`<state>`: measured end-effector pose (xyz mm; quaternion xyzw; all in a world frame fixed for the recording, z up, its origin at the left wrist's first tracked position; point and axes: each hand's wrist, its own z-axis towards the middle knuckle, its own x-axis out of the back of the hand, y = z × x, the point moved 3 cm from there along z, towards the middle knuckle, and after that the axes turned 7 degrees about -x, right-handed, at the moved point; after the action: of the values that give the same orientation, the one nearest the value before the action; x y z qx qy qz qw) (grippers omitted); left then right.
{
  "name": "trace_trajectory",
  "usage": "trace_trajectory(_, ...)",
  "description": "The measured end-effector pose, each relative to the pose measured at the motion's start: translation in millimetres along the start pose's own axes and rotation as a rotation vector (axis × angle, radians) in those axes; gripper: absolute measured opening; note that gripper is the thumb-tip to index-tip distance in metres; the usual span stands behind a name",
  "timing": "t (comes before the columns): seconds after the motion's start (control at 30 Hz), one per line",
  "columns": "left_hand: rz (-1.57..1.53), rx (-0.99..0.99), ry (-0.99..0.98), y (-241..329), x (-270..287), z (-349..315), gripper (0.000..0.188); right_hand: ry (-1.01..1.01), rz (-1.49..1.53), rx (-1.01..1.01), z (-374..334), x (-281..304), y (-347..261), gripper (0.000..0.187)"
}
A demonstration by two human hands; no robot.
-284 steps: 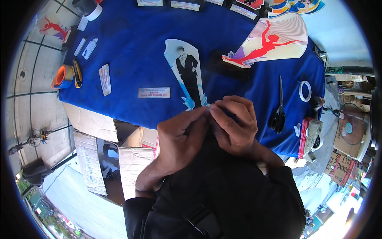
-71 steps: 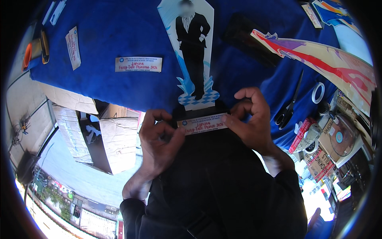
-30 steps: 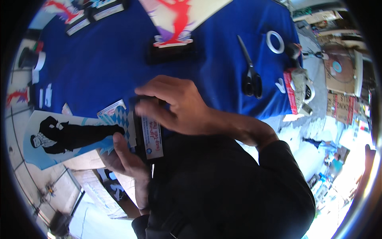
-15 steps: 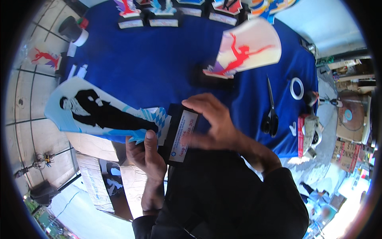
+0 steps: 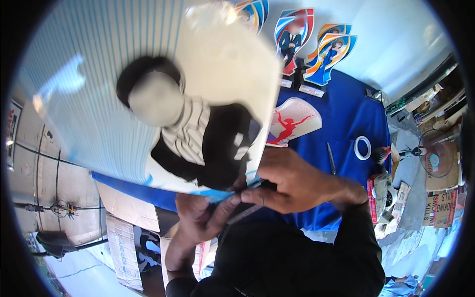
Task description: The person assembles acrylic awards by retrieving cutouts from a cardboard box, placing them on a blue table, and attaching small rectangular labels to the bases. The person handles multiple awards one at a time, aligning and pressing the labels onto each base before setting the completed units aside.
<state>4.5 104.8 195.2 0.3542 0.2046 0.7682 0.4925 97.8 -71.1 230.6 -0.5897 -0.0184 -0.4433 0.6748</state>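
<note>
A trophy (image 5: 208,133) with a light blue and white panel and a black-suited figure printed on it looms large, tilted up close in front of me. My left hand (image 5: 198,218) is closed around its lower end, thumb along the dark base (image 5: 245,212). From the other side my right hand (image 5: 297,180) grips the same lower end, its thumb meeting the left thumb. The panel hides several of my fingers and most of the base. Behind the right hand stands another trophy (image 5: 292,121) with a red dancer figure, its lower part hidden.
Scissors (image 5: 331,159) and a white tape roll (image 5: 362,148) lie on the blue tablecloth (image 5: 346,119) at the right. Several colourful trophies (image 5: 326,59) line the far side. Cardboard boxes (image 5: 123,247) are at the lower left; a fan (image 5: 433,153) stands far right.
The trophy has swung from lying sideways at the left to tilted up near my view. My right hand has come from near the base's label to gripping the lower end.
</note>
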Motion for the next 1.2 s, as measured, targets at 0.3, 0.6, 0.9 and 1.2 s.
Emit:
trace_trajectory(0.3, -0.038, -0.022, 0.523, 1.5, 36.8, 28.6, 0.047, 0.669, 0.246, 0.124, 66.7, 144.9, -30.3, 0.014)
trace_trajectory(0.6, 0.012, 0.207, 0.089, -36.7, -8.8, 31.7, 0.043, 0.666, 0.103, -0.24, 32.2, 204.5, 124.6, 0.019)
trace_trajectory(0.9, 0.043, 0.24, -0.063, -46.7, -22.8, 27.4, 0.031, 0.722, 0.167, -0.57, -40.8, 147.4, 304.2, 0.011)
trace_trajectory(1.2, 0.138, 0.311, -0.031, -50.8, -14.8, 9.0, 0.023, 1.083, -0.388, -0.421, -68.7, 112.5, 273.2, 0.04)
